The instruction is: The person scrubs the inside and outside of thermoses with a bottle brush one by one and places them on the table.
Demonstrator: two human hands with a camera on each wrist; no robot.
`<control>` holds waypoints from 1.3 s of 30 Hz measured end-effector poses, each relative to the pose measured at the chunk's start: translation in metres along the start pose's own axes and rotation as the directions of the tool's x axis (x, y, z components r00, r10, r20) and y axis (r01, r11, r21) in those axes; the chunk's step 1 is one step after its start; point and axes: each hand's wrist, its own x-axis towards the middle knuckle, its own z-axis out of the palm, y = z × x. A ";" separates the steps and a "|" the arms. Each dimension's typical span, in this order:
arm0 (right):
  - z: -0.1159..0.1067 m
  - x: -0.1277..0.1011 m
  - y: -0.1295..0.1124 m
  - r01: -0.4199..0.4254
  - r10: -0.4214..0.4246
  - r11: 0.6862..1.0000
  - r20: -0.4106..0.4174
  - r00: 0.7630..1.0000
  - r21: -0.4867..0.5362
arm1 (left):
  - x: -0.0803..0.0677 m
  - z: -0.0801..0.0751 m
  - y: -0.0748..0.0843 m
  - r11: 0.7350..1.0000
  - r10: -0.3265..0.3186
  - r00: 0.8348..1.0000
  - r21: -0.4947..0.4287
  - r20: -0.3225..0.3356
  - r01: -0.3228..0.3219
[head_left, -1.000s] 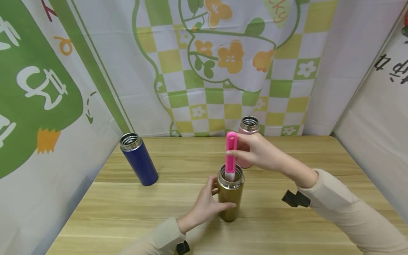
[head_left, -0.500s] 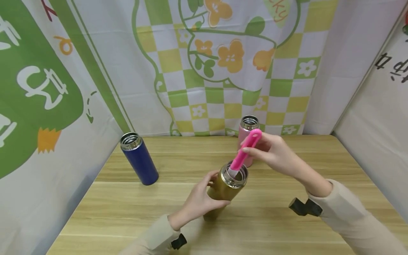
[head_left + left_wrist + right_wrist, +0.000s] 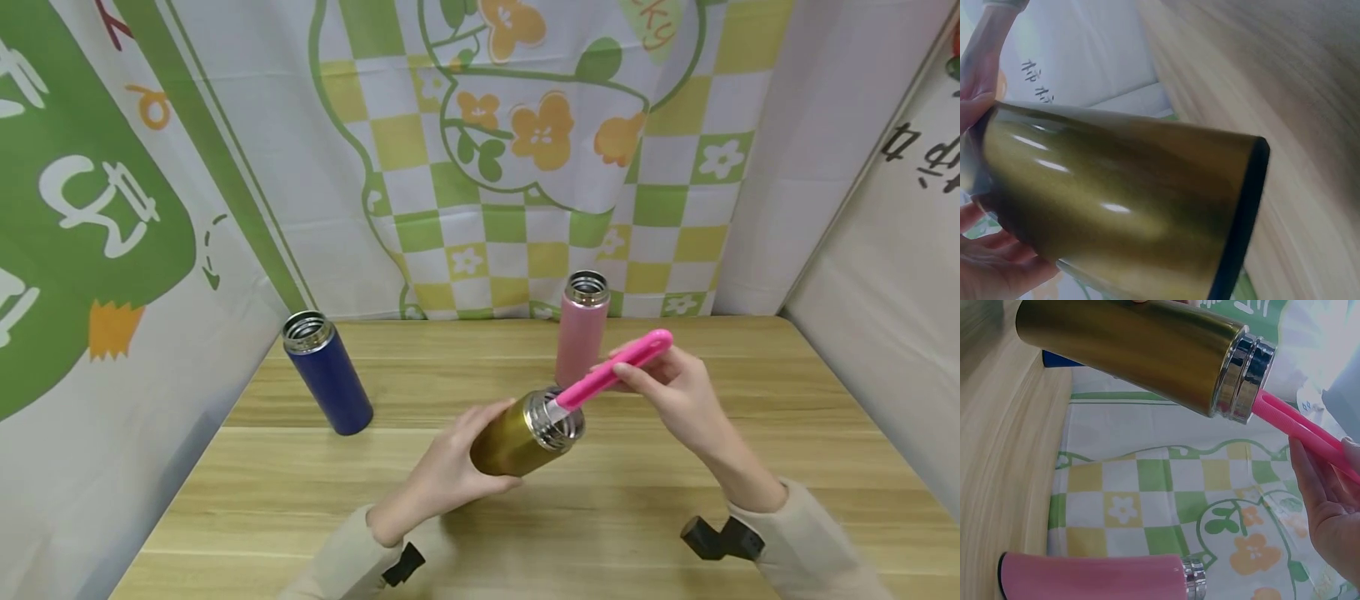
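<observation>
A gold vacuum flask (image 3: 517,437) with a bare steel mouth is tilted far over to the right. My left hand (image 3: 442,471) grips its body. Its dark base shows in the left wrist view, raised off the table. A brush with a pink handle (image 3: 615,371) sticks out of the flask's mouth at a slant. My right hand (image 3: 686,400) pinches that handle between thumb and fingers. The brush's white neck enters the opening, and its head is hidden inside. In the right wrist view the gold flask (image 3: 1129,353) lies nearly in line with the handle.
A blue flask (image 3: 330,375) stands lidless at the left of the wooden table (image 3: 300,500). Behind my right hand stands a pink flask (image 3: 581,333), also lidless. Printed cloth (image 3: 510,242) hangs along the back and both sides.
From upright on the table, the gold flask has been lifted and tipped rightward by my left hand. The brush handle has swung from vertical to a rightward slant, my right hand moving right with it.
</observation>
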 end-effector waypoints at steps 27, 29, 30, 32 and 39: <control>-0.035 -0.025 -0.003 0.072 0.035 0.890 -0.225 0.974 0.450 | -0.012 -0.018 -0.004 0.989 0.010 0.999 0.145 0.037 -0.015; -0.037 -0.027 -0.004 0.076 0.043 0.881 -0.240 0.970 0.466 | -0.012 -0.019 -0.004 0.988 0.014 0.999 0.154 0.041 -0.020; -0.038 -0.027 -0.004 0.079 0.044 0.879 -0.246 0.968 0.471 | -0.012 -0.019 -0.003 0.987 0.019 0.999 0.159 0.042 -0.025; -0.040 -0.029 -0.006 0.096 0.035 0.876 -0.261 0.965 0.473 | -0.013 -0.020 -0.003 0.985 0.027 0.999 0.168 0.044 -0.034; -0.048 -0.031 -0.009 0.120 0.020 0.846 -0.257 0.966 0.519 | -0.017 -0.022 -0.004 0.976 0.049 0.998 0.213 0.028 -0.054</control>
